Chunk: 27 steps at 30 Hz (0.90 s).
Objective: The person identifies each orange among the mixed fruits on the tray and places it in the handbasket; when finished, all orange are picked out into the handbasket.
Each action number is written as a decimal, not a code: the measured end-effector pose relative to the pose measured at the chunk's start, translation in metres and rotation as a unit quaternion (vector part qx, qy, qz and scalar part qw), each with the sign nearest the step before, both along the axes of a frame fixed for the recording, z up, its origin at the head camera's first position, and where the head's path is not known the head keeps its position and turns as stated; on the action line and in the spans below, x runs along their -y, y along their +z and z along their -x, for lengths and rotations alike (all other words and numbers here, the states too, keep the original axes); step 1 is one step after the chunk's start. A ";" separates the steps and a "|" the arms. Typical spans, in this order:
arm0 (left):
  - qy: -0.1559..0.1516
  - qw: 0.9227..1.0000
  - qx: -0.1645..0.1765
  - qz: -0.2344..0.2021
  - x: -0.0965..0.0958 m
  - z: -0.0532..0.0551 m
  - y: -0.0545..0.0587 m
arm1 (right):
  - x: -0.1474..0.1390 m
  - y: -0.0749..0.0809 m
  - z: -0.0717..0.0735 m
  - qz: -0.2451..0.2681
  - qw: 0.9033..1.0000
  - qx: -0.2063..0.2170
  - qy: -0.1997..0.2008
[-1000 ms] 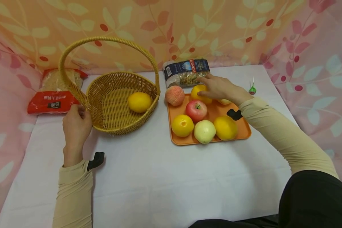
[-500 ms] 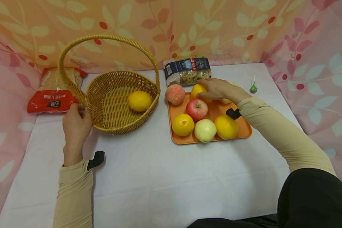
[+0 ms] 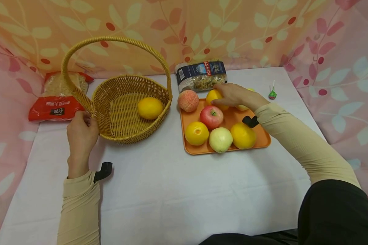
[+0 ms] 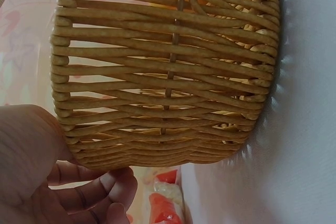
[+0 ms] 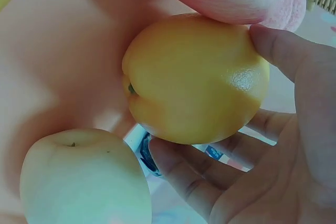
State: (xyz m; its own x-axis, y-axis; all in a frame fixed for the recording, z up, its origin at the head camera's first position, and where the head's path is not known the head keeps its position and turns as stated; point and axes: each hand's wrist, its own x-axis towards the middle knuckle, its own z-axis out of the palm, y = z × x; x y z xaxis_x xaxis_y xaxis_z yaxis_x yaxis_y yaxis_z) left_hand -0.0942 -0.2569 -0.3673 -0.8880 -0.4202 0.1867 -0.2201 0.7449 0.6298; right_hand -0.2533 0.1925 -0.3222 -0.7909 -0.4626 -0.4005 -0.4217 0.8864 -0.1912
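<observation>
In the head view, my left hand [image 3: 82, 132] grips the left rim of a wicker basket [image 3: 132, 136], by the foot of its tall handle. The left wrist view has its fingers curled at the edge of the weave [image 4: 168, 77]. One yellow fruit [image 3: 150, 108] lies inside the basket. Over the back of an orange tray [image 3: 190, 150], my right hand [image 3: 235, 95] holds an orange [image 5: 194, 80], thumb on one side and fingers on the other. A red apple [image 3: 211, 117] sits right beside that orange, and a pale fruit [image 5: 86, 182] lies near the fingers.
Also on the tray are another orange [image 3: 196, 133], a pale green fruit [image 3: 220, 140] and a yellow fruit [image 3: 243, 136]. A peach [image 3: 188, 100] sits at its back-left corner. Behind stand a pasta bag [image 3: 201, 75], a red bag [image 3: 56, 107] and a lollipop [image 3: 272, 92].
The fingers of my right hand have drawn together and settled round the orange. My left hand stays on the basket rim, and the fruit has not visibly moved.
</observation>
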 end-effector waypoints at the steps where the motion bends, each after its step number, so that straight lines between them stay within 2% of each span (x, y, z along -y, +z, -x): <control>1: 0.000 1.000 0.002 -0.001 0.000 0.000 0.000 | 0.000 0.000 0.000 0.001 1.000 0.000 -0.001; 10: -0.001 1.000 0.012 -0.001 0.001 0.001 0.000 | 0.001 -0.001 -0.001 0.002 1.000 -0.017 0.002; 16: -0.001 1.000 0.010 -0.002 0.000 0.000 0.000 | -0.002 0.003 -0.002 0.011 0.999 -0.048 -0.001; 22: -0.003 1.000 -0.009 0.005 0.000 -0.001 -0.001 | 0.000 0.019 -0.010 0.068 0.992 -0.107 -0.004; 27: -0.003 1.000 -0.010 0.006 0.000 -0.001 0.000 | 0.007 0.035 -0.021 0.138 0.978 -0.155 0.001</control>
State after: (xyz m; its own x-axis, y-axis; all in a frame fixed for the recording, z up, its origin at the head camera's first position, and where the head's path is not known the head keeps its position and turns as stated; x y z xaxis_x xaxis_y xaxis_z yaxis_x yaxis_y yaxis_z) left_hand -0.0937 -0.2571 -0.3678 -0.8869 -0.4115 0.2100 -0.2021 0.7543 0.6247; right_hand -0.2328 0.1852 -0.2876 -0.8535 -0.5211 -0.0012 -0.4992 0.8182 -0.2851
